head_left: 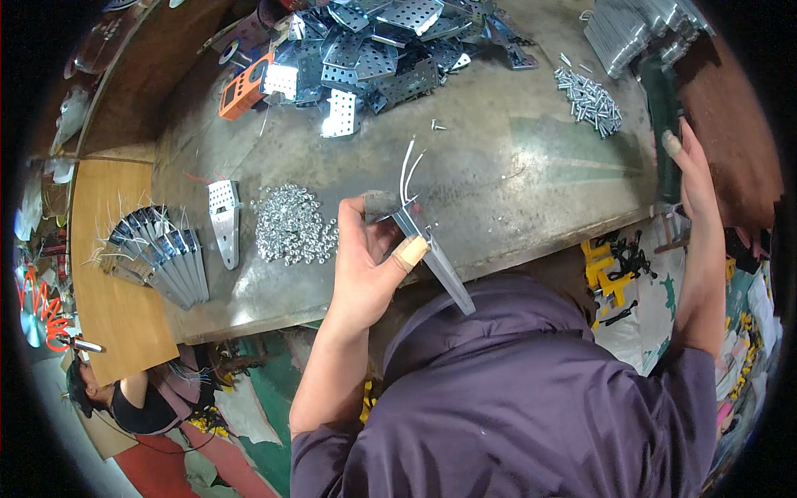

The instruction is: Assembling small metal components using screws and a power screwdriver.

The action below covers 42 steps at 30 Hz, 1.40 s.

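My left hand [365,261] is closed around a long, narrow metal part [448,278] with two white wires [406,170] rising from its upper end. Tape wraps the thumb and a fingertip. The part slants over the table edge toward my body. At the far right, my right hand [696,178] grips a dark green, long cylindrical object [661,124], whose exact kind I cannot make out. Left of my left hand lies a heap of small silvery nuts [292,224]. A single perforated metal bracket [223,222] rests beyond them.
Perforated metal plates [378,54] are piled at the back, beside an orange device [246,86]. Screws [588,101] lie at the back right, near stacked metal strips [635,33]. Several wired metal parts [162,253] are fanned out at left, near a wooden board [116,315]. Another person [141,398] is at lower left.
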Tool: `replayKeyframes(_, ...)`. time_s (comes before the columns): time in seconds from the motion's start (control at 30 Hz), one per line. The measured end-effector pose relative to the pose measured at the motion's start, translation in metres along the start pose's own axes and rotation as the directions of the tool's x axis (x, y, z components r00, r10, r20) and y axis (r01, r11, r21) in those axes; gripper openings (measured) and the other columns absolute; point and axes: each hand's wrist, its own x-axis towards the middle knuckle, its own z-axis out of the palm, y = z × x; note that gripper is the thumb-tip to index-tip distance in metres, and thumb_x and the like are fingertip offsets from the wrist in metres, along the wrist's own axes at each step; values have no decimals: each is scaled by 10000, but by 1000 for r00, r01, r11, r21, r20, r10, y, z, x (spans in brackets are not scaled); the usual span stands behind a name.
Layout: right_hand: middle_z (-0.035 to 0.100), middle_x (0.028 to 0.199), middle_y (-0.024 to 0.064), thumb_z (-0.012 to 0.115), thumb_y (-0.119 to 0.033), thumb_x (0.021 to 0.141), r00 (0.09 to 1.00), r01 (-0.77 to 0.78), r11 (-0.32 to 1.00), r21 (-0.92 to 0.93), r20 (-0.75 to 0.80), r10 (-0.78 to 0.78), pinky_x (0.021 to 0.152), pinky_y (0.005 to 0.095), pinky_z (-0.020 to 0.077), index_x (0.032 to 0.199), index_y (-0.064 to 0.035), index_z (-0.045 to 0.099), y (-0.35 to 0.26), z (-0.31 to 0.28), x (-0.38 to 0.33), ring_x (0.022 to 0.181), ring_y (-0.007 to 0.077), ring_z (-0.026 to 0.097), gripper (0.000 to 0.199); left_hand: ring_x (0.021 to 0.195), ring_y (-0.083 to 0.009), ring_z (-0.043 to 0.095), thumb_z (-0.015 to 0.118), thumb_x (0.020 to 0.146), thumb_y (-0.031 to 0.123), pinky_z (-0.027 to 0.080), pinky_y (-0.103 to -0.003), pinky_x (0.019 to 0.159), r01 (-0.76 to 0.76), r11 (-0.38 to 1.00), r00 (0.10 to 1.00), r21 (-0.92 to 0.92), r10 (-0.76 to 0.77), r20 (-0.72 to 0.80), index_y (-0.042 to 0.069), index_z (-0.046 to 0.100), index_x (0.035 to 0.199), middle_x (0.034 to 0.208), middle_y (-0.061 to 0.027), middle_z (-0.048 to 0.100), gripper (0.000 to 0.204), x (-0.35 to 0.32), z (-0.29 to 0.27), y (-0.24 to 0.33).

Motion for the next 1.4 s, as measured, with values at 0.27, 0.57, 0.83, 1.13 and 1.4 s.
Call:
replayKeyframes(0.27, 531, 1134, 196, 552, -172, 842, 925, -293, 355, 888, 358, -130, 1009, 520, 366, 1127, 82, 483, -48, 141, -46, 1126, 336, 497, 388, 1121, -223, 467, 700, 757, 24, 394, -376, 959, -26, 1000, 999, 9, 26, -35, 28, 285, 1203, 1191, -113, 408, 609, 1, 3, 5)
replayKeyframes(0.57, 537, 874, 98, 563, -245, 853, 911, -409, -43, 912, 405, -79, 1000, 468, 363, 914, 24, 501, -34, 179, -38, 929, 249, 513, 283, 1127, -287, 494, 717, 746, 79, 419, -394, 950, -59, 998, 998, 34, 60, -36, 37, 301, 1226, 1203, -124, 438, 637, 1, 0, -2)
replayKeyframes(0.83, 490, 869, 84, 579, -207, 843, 920, -387, -33, 921, 389, 52, 986, 442, 372, 912, 7, 463, -31, 186, -42, 899, 224, 502, 253, 1117, -215, 456, 717, 769, 101, 353, -373, 984, -58, 998, 995, -2, 57, -77, 11, 298, 1211, 1168, -122, 446, 615, -4, 4, -2)
replayKeyframes(1.13, 538, 875, 107, 592, -173, 831, 917, -363, -106, 926, 375, 133, 1006, 474, 379, 945, 21, 486, -30, 184, -44, 904, 241, 534, 249, 927, -335, 513, 616, 797, 178, 381, -424, 829, -10, 126, 864, 992, 500, -54, -38, 438, 1180, 1017, -191, 547, 474, -19, -41, -1)
replayKeyframes(1.4, 551, 889, 120, 585, -164, 835, 919, -371, -108, 922, 382, 101, 1019, 477, 366, 959, 31, 488, -29, 183, -44, 919, 247, 536, 250, 829, -314, 541, 622, 699, -14, 402, -404, 723, 62, 50, 893, 997, 443, -78, 1, 499, 1054, 877, -150, 569, 376, -19, -30, -4)
